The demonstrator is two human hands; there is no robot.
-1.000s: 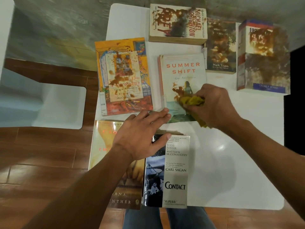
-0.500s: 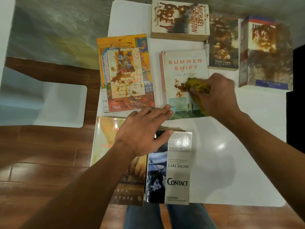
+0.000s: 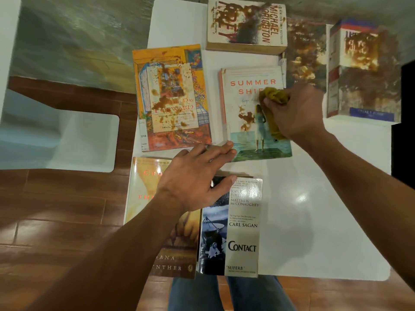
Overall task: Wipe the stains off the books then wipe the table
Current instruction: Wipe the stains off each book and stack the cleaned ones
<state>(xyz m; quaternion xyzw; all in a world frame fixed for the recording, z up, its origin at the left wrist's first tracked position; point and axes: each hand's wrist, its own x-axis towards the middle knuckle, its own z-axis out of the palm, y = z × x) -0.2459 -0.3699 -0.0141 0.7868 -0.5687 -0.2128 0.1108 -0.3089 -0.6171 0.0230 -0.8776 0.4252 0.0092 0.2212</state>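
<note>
Head view, left to right: a white stool (image 3: 85,140) stands on the wood floor beside your white table (image 3: 314,221). At the table's left edge lie an orange book (image 3: 170,97) spattered with brown stains and, nearer you, a tan book (image 3: 146,198). Your left hand (image 3: 197,178) lies flat with fingers straight, over the tan book and the Contact book (image 3: 242,232), its fingertips pressing the near left corner of the Summer Shift book (image 3: 244,104). That book sits mid-table with brown stains left of the figure on its cover. Above it lies the Crichton book (image 3: 247,25), heavily stained. Your right hand (image 3: 298,113) grips a bunched yellow cloth (image 3: 272,97) and presses it on the Summer Shift cover, over the end of the title. Farther right lie a dark stained book (image 3: 305,52), partly blurred, and a stained boxed book (image 3: 363,68) at the table's right edge.
</note>
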